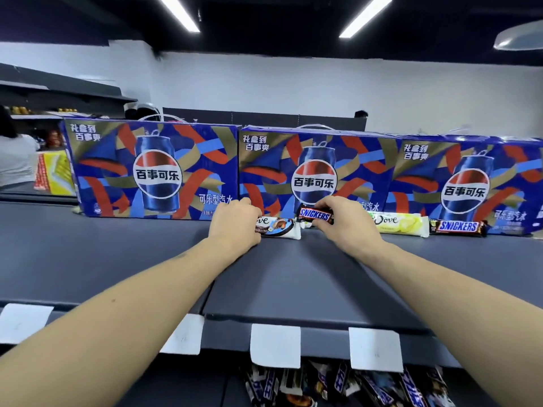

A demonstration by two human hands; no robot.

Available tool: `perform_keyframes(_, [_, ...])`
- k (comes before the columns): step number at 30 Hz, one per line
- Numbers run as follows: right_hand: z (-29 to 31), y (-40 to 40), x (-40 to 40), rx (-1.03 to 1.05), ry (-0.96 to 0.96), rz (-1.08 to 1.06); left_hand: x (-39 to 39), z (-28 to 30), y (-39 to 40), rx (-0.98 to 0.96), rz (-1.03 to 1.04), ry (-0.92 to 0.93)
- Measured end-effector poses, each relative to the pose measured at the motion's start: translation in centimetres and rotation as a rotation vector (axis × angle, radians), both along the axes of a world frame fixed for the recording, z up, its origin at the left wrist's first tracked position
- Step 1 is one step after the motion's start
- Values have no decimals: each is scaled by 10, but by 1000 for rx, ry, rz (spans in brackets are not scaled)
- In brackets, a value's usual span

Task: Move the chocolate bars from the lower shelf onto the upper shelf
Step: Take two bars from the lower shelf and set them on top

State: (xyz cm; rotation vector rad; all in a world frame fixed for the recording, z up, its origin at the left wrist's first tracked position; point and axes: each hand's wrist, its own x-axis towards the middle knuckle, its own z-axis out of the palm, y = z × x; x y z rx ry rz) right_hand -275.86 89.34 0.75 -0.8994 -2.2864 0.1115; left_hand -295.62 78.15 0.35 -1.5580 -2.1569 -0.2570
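Note:
Both my arms reach across the dark grey upper shelf point(293, 274). My left hand point(232, 223) grips the left end of a white Dove bar point(279, 227) lying on the shelf. My right hand point(340, 218) pinches a brown Snickers bar point(316, 215), held just above the shelf beside the Dove bar. Further right on the same shelf lie a pale yellow Dove bar point(399, 223) and a second Snickers bar point(457, 227). On the lower shelf, at the bottom edge, several more chocolate bars point(346, 383) lie in a heap.
Three blue Pepsi gift boxes point(152, 168) stand in a row along the back of the upper shelf, right behind the bars. White price tags point(274, 345) hang on the shelf's front edge. A person in white point(14, 160) stands at the far left.

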Motion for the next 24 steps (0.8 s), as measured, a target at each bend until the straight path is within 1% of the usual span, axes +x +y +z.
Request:
perform_keyframes(6, [1, 17, 1, 3, 32, -22, 1, -2, 30, -3, 47, 1])
perform_keyframes(13, [4, 21, 0, -7, 70, -61, -5, 3, 43, -2, 19, 58])
perform_keyframes(18, [2, 17, -2, 15, 33, -91, -10, 3, 47, 27, 9, 59])
perform_keyframes(24, [-2, 11, -6, 6, 5, -86, -13, -6, 53, 83, 21, -2])
